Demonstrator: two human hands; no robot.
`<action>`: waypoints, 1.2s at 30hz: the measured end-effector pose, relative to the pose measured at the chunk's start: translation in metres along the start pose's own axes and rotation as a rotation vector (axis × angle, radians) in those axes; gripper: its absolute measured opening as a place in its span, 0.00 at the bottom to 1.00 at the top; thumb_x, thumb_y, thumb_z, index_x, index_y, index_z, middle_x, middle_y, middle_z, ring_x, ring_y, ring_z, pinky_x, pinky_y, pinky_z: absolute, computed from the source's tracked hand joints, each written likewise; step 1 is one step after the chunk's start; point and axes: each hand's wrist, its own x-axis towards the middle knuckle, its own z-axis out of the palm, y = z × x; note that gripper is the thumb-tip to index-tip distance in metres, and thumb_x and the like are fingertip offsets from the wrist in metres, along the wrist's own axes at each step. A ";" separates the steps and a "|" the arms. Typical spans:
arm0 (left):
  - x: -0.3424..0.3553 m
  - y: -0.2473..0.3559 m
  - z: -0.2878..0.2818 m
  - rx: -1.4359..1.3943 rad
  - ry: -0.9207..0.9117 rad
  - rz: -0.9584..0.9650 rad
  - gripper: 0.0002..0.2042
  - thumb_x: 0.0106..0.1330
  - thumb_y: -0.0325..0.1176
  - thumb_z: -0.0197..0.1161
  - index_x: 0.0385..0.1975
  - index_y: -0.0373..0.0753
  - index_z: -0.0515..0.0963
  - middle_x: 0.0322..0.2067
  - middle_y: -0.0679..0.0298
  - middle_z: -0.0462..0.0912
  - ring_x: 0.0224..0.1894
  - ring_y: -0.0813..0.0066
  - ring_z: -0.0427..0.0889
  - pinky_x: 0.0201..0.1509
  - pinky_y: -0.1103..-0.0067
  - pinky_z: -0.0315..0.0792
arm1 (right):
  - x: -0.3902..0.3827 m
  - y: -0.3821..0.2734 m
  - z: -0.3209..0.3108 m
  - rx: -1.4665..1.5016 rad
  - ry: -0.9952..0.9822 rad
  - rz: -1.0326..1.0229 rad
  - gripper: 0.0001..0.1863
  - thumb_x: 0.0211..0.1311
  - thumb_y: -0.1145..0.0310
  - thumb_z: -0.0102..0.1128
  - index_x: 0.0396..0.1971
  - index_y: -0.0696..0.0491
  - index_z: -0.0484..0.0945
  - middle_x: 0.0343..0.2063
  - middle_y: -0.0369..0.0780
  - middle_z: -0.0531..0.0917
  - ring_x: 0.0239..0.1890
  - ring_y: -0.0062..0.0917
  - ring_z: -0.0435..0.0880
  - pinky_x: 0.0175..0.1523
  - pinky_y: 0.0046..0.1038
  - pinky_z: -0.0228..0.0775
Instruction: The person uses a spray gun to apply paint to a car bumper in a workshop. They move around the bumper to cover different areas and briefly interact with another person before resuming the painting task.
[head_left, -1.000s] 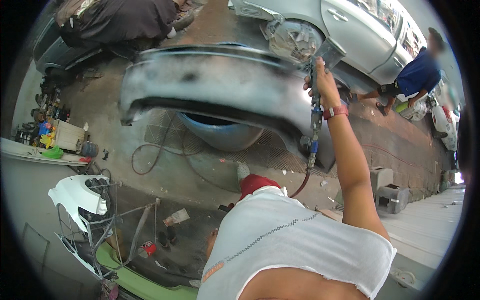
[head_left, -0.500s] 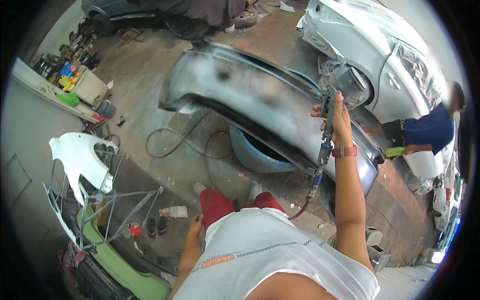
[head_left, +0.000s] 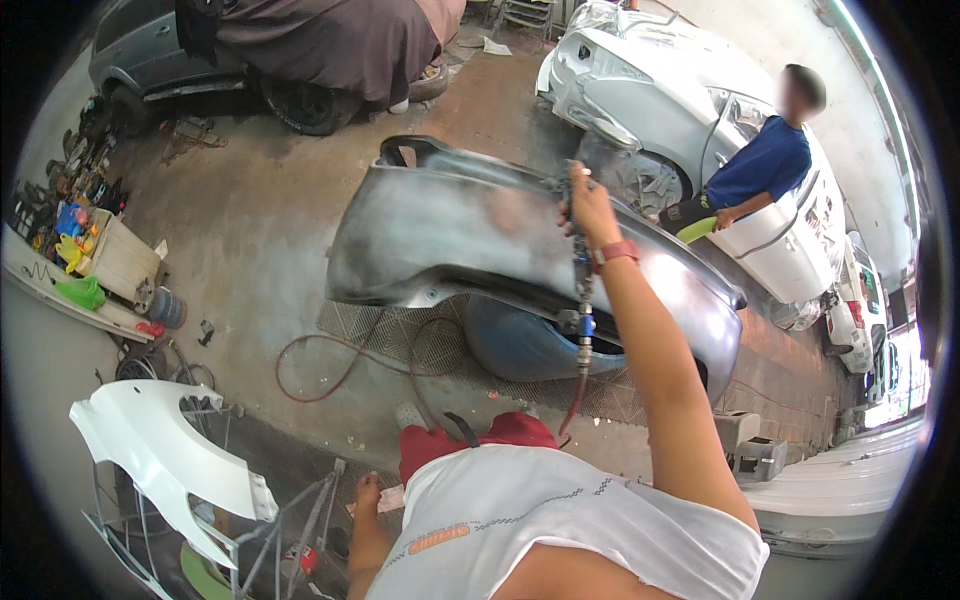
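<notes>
Right hand (head_left: 590, 208) (raised higher) grips spray gun (head_left: 578, 250) over bumper (head_left: 470, 235); left hand (head_left: 366, 495) seemingly loose.

Between the earlier views and now: view swung leftward and down across the workshop, so grey car bumper (head_left: 500, 240) now sitting in the middle instead of the upper part. Right hand (head_left: 590, 205) with spray gun (head_left: 580, 270) moved from the bumper's right end toward its upper middle edge. Left hand (head_left: 368, 495), hidden at first, now visible low beside the white shirt. Person in blue (head_left: 765, 170) shifted from far right edge toward upper right.
</notes>
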 end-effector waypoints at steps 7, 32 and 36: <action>0.057 0.056 -0.109 -0.256 0.061 0.155 0.14 0.78 0.40 0.60 0.52 0.37 0.80 0.32 0.68 0.80 0.29 0.78 0.77 0.31 0.78 0.71 | 0.023 -0.046 0.177 -0.055 -0.085 -0.088 0.32 0.80 0.38 0.45 0.42 0.57 0.78 0.16 0.40 0.77 0.14 0.29 0.82 0.17 0.33 0.75; 0.125 0.214 -0.048 0.096 -0.135 0.186 0.15 0.80 0.45 0.57 0.55 0.40 0.74 0.32 0.69 0.77 0.33 0.76 0.77 0.33 0.77 0.70 | -0.084 0.051 -0.197 -0.090 0.490 0.164 0.34 0.78 0.35 0.48 0.44 0.57 0.78 0.18 0.36 0.77 0.14 0.23 0.80 0.17 0.28 0.72; 0.110 0.226 -0.030 0.199 -0.147 0.175 0.19 0.80 0.45 0.58 0.61 0.38 0.73 0.38 0.67 0.79 0.37 0.74 0.79 0.37 0.75 0.73 | -0.101 0.079 -0.271 -0.032 0.575 0.170 0.34 0.77 0.35 0.49 0.42 0.57 0.78 0.18 0.36 0.77 0.14 0.24 0.80 0.16 0.29 0.71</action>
